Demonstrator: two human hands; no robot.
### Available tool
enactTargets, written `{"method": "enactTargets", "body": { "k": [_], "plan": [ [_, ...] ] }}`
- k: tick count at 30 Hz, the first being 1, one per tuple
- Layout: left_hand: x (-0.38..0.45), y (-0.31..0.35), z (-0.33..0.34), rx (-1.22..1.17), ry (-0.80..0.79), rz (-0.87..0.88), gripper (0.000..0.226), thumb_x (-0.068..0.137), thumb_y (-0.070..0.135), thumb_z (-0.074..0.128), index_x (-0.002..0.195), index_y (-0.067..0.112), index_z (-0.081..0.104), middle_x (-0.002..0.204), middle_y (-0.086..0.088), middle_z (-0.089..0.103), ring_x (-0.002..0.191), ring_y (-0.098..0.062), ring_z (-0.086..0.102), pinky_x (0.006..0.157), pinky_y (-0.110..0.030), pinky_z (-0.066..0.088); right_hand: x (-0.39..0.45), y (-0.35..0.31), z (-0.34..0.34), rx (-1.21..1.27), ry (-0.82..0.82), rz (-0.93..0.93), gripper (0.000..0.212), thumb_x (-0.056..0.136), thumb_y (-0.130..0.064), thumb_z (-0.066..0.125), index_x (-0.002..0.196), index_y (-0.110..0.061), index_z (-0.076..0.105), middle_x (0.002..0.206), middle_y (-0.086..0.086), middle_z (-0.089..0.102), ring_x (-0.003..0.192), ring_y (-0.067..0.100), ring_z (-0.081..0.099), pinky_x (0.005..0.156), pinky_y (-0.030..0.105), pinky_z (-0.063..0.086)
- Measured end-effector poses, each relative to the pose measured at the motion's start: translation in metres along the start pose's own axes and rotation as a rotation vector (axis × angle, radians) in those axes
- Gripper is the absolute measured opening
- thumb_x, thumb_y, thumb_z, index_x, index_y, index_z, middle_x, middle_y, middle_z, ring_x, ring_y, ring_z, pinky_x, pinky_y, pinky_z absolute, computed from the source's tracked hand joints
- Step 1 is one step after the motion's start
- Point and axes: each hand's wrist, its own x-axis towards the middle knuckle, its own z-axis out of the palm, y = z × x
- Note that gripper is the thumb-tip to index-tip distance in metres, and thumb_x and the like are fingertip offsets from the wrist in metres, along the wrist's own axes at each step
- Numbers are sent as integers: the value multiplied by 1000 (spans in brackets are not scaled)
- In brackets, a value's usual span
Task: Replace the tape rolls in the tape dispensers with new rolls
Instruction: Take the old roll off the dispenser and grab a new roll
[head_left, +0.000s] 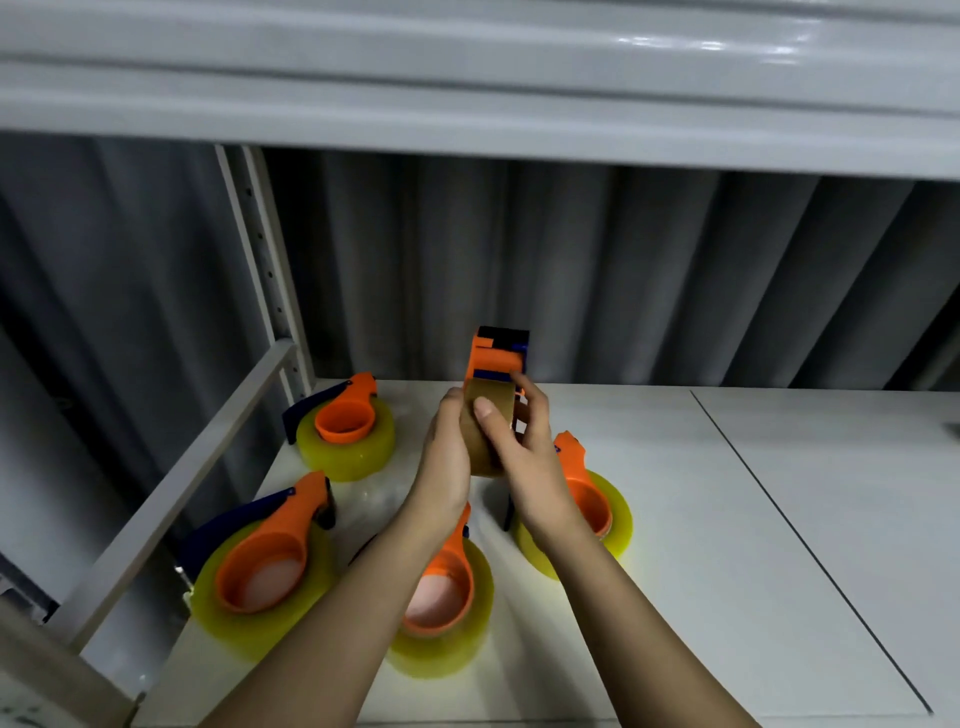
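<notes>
Head view: going left to right across the white shelf board (701, 519), four orange plastic tape dispensers lie on their sides, each seated in a thick roll of clear yellowish tape. One (262, 561) is at the front left corner, one (345, 426) behind it near the left rear corner, one (441, 592) at the front under the forearms, and one (592, 506) just right of the wrists. These four look loaded already.

Above them, mid-air, the left hand (449, 457) wraps its fingers round a brownish tape roll (483, 431) sitting in a fifth orange and dark blue dispenser (498, 356). The right hand (524, 447) grips the same roll from the other side, thumb pressed on its face. I judge this the last one, its roll being seated or threaded; I cannot tell which.

The board is one level of a grey metal rack, with an upright post (260, 249) at the left, a corrugated grey wall (623, 270) behind, and another shelf (467, 78) overhead.
</notes>
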Motion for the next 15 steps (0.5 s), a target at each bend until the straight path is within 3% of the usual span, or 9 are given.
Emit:
{"method": "enactTargets", "body": {
  "k": [2, 5, 9, 11, 15],
  "plan": [
    [-4, 7, -1, 6, 10, -12, 29, 100, 28, 33, 92, 22, 60, 91, -5, 63, 93, -20, 60, 79, -28, 49, -4, -5, -4, -46, -22, -49, 47, 87, -38, 65, 125, -45, 41, 131, -8, 50, 116, 2, 53, 96, 25, 50],
    [-1, 17, -6, 0, 36, -86, 35, 97, 30, 39, 82, 19, 69, 82, -8, 69, 94, -28, 64, 84, -37, 52, -11, -8, -6, -119, -16, -121, 52, 81, -44, 67, 123, -55, 39, 133, -16, 46, 120, -1, 48, 97, 22, 49],
    [-6, 29, -7, -16, 16, -163, 31, 97, 31, 41, 87, 16, 65, 86, -11, 67, 86, -24, 64, 87, -40, 51, -14, -12, -7, -259, 1, -206, 62, 75, -53, 69, 125, -59, 32, 128, -34, 40, 120, -13, 42, 95, 10, 43],
    [-9, 32, -5, -47, 14, -150, 32, 97, 32, 41, 87, 14, 66, 85, -11, 68, 86, -24, 64, 87, -40, 51, -13, -12, -9, -256, 6, -216, 66, 75, -52, 71, 129, -55, 33, 131, -31, 41, 121, -10, 43, 95, 12, 45],
    [-13, 27, -2, 13, 37, -85, 34, 97, 40, 40, 107, 19, 65, 109, -14, 66, 103, -26, 63, 87, -38, 53, -14, -16, -11, -178, -74, -166, 71, 77, -53, 68, 137, -49, 30, 136, -23, 41, 124, -2, 45, 97, 22, 49]
  ]
}}
